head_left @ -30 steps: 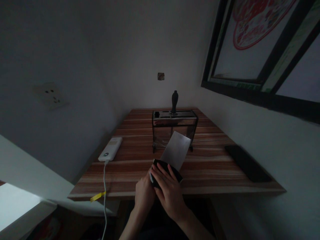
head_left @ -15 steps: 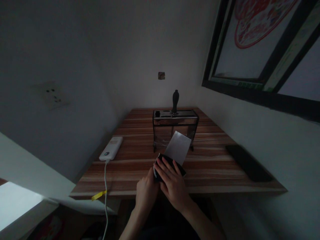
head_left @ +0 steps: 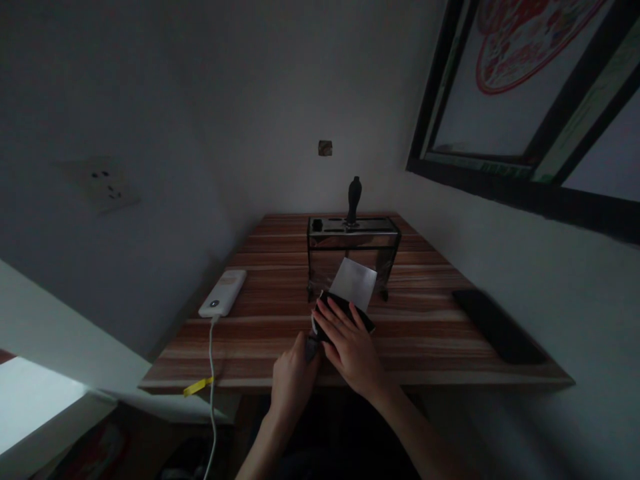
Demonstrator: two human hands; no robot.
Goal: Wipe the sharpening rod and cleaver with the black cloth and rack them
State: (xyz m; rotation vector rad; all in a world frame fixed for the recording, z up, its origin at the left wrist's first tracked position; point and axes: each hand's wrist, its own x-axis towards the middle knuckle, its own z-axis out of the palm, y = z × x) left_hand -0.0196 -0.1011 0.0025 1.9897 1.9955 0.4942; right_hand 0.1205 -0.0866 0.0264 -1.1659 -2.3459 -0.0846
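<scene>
In front of me a cleaver slants forward over the table, its broad silver blade (head_left: 355, 283) pointing toward the knife rack. My left hand (head_left: 293, 373) is closed around its dark handle (head_left: 312, 347) near the table's front edge. A black cloth (head_left: 367, 321) is folded over the lower part of the blade. My right hand (head_left: 347, 343) grips that cloth, fingers laid across the top; its thumb is mostly hidden underneath. Just beyond the blade tip stands the clear-sided knife rack (head_left: 355, 230), with one black-handled tool (head_left: 355, 199) upright in its top slot.
At the left on the wood-grain table (head_left: 270, 293) lies a white power bank (head_left: 223, 293), its white cable (head_left: 212, 373) hanging over the front edge beside a yellow tag (head_left: 197, 387). A dark flat phone-like slab (head_left: 497, 327) lies at the right. Walls close in behind and on both sides.
My right hand and the cloth have slid forward along the blade, away from my left hand. Part of the handle now shows between the hands, and less of the blade is uncovered.
</scene>
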